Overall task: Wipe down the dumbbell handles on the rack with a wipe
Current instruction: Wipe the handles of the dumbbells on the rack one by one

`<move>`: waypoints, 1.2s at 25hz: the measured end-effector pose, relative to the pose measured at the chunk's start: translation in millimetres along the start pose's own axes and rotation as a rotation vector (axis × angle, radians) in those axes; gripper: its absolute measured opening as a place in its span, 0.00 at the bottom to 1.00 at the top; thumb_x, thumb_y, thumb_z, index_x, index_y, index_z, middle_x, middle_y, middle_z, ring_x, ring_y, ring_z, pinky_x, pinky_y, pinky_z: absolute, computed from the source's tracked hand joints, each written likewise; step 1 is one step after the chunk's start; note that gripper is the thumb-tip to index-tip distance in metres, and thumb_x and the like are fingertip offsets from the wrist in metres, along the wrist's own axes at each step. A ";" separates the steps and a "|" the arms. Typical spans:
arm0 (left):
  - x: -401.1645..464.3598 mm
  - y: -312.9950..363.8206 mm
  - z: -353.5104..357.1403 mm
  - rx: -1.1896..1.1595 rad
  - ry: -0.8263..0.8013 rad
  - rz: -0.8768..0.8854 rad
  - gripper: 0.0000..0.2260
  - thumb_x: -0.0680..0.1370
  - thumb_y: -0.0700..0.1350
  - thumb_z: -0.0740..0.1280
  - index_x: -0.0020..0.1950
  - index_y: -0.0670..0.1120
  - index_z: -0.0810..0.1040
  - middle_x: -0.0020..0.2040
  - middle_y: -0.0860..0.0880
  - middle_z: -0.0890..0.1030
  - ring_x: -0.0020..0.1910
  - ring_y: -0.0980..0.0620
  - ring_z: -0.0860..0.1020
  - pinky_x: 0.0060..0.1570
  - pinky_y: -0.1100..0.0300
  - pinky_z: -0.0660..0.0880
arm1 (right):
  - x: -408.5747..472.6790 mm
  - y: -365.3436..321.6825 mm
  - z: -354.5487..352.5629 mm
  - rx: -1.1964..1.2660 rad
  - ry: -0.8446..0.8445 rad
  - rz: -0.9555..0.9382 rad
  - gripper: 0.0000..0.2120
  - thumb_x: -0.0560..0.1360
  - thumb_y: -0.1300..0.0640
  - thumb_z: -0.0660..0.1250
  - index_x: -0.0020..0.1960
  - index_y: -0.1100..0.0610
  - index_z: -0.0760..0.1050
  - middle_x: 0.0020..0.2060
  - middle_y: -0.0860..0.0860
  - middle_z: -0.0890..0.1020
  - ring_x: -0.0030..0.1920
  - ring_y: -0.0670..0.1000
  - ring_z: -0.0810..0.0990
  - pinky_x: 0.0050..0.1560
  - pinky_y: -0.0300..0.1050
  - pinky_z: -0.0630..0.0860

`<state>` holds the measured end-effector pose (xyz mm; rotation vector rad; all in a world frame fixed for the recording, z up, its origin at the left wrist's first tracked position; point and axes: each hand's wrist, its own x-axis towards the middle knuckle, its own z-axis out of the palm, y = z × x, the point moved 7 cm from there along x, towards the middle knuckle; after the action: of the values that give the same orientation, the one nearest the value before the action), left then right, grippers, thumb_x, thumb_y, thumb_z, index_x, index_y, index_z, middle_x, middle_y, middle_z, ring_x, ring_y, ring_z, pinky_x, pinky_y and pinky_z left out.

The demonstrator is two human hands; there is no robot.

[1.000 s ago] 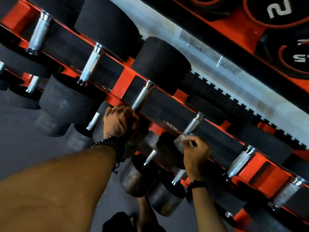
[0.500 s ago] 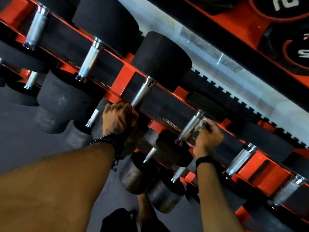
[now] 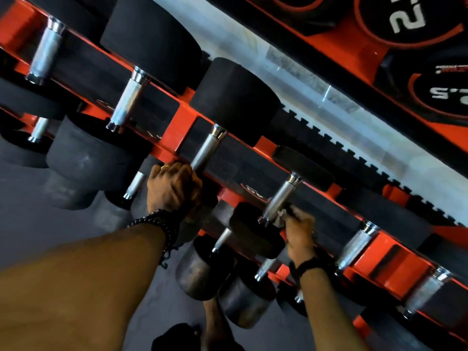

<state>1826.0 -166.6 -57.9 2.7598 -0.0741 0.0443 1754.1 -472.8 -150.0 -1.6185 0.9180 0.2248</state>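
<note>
An orange and black rack (image 3: 180,130) holds several black dumbbells with knurled steel handles. My right hand (image 3: 298,230) pinches a small pale wipe (image 3: 279,217) against the lower end of one handle (image 3: 279,197) near the middle of the rack. My left hand (image 3: 174,188) grips the lower end of the neighbouring handle (image 3: 206,150) to the left, fingers curled over the front rail. Both wrists wear dark bands.
More handles (image 3: 128,100) (image 3: 355,245) line the rail to either side. A lower tier carries smaller dumbbells (image 3: 200,272) just under my hands. Weight plates (image 3: 405,19) sit behind the rack at the top right. Grey floor (image 3: 30,198) lies to the left.
My right hand slid with the wipe from the lower part of the handle up to its top end and back down to the lower end. My left hand kept its grip.
</note>
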 end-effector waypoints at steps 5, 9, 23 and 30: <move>0.8 4.3 -2.8 0.005 0.025 0.006 0.12 0.72 0.47 0.58 0.31 0.44 0.72 0.30 0.44 0.75 0.29 0.41 0.74 0.40 0.50 0.72 | 21.5 -2.6 2.5 0.230 -0.030 0.217 0.12 0.73 0.75 0.60 0.44 0.60 0.77 0.35 0.53 0.82 0.35 0.48 0.79 0.40 0.46 0.76; 0.2 3.3 -4.9 0.015 0.027 -0.003 0.12 0.72 0.47 0.59 0.32 0.44 0.72 0.31 0.44 0.76 0.29 0.41 0.75 0.40 0.51 0.72 | 18.5 9.2 2.6 0.087 -0.161 0.240 0.13 0.72 0.73 0.62 0.55 0.67 0.75 0.44 0.64 0.80 0.42 0.57 0.80 0.42 0.45 0.78; 0.9 3.1 -1.0 0.041 0.016 -0.028 0.12 0.73 0.47 0.59 0.31 0.44 0.72 0.30 0.44 0.76 0.29 0.41 0.75 0.39 0.51 0.73 | 1.7 -18.7 34.6 0.515 -0.408 0.357 0.26 0.69 0.47 0.72 0.62 0.61 0.78 0.50 0.59 0.83 0.55 0.61 0.81 0.64 0.56 0.73; 0.5 3.6 -3.9 0.009 0.028 -0.014 0.11 0.73 0.47 0.59 0.32 0.44 0.72 0.30 0.45 0.76 0.30 0.42 0.74 0.40 0.51 0.72 | -4.8 -25.7 53.6 0.251 -0.261 0.246 0.18 0.69 0.65 0.75 0.56 0.55 0.76 0.33 0.49 0.79 0.28 0.45 0.75 0.34 0.41 0.77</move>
<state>1826.2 -168.5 -52.9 2.7674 -0.0471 0.0801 1785.8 -422.8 -142.9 -1.2119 0.9022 0.4621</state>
